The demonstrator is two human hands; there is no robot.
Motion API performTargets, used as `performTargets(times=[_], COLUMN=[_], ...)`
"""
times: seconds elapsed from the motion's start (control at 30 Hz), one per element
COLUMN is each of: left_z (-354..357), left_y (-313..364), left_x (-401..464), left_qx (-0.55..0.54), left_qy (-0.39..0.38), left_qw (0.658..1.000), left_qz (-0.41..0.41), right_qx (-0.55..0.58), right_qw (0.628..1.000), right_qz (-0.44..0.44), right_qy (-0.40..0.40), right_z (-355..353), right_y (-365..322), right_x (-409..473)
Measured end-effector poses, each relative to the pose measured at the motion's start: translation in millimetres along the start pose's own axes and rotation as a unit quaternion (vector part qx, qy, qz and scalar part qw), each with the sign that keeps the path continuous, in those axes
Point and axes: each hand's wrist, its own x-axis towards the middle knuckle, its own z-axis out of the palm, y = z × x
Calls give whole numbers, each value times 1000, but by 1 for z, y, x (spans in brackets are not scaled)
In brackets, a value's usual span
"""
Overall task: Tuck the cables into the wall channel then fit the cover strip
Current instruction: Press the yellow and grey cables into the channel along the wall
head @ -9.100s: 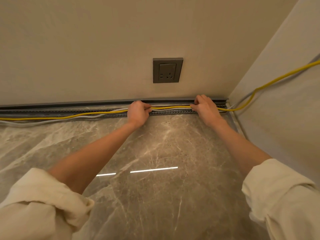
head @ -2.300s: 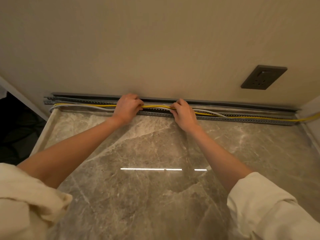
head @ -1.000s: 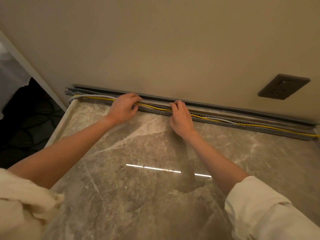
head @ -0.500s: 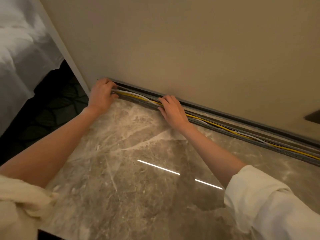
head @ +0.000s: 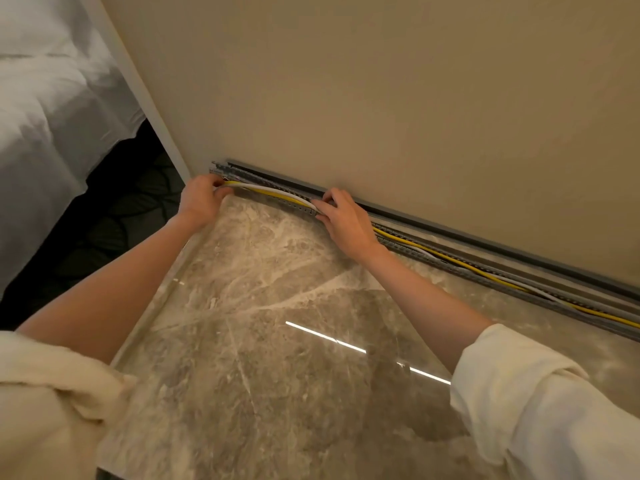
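Observation:
A grey slotted wall channel point(head: 485, 268) runs along the foot of the beige wall, from its left end to the right edge of the view. A yellow cable point(head: 460, 263) and a white cable point(head: 277, 192) lie along it. Between my hands the two cables bow slightly up and out of the channel. My left hand point(head: 201, 202) pinches the cables at the channel's left end. My right hand point(head: 346, 221) presses its fingers on the cables further right. A darker grey strip point(head: 485, 239) lies against the wall just behind the channel.
A glossy marble surface point(head: 277, 341) spreads in front of the channel, with its left edge near my left forearm. Beyond that edge is a dark patterned floor point(head: 104, 230) and a bed with white linen point(head: 45, 116).
Both hands have slid left along the channel, and my left hand has come to its left end. The view has swung left, so the wall socket has left the frame and the bed has come in.

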Motion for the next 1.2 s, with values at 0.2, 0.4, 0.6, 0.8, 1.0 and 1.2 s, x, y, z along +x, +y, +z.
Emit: performTargets(times=[0.2,0.4,0.6,0.8,1.0,1.2], left_z=[-14,-42,-46,-43,-44,-53], left_y=[-10,4,11,3,-8,-11], left_x=[5,28,33,33,31,28], left_qx=[44,211,308,331,370,445], left_qy=[-52,-22,-48,-54,-61,-42], left_qw=[995,950,908,895,868,818], left_qz=[79,229,280,295,325,362], right_qx=[13,59,72,82,79,76], right_qw=[1000,998,997,995,996,996], right_qz=[-9,12,16,19,20,14], right_qy=[-1,-9,-30,-43,-44,-46], right_z=[2,3,-1,-3,-2,0], right_y=[5,9,11,11,11,12], right_x=[0,0,4,6,7,7])
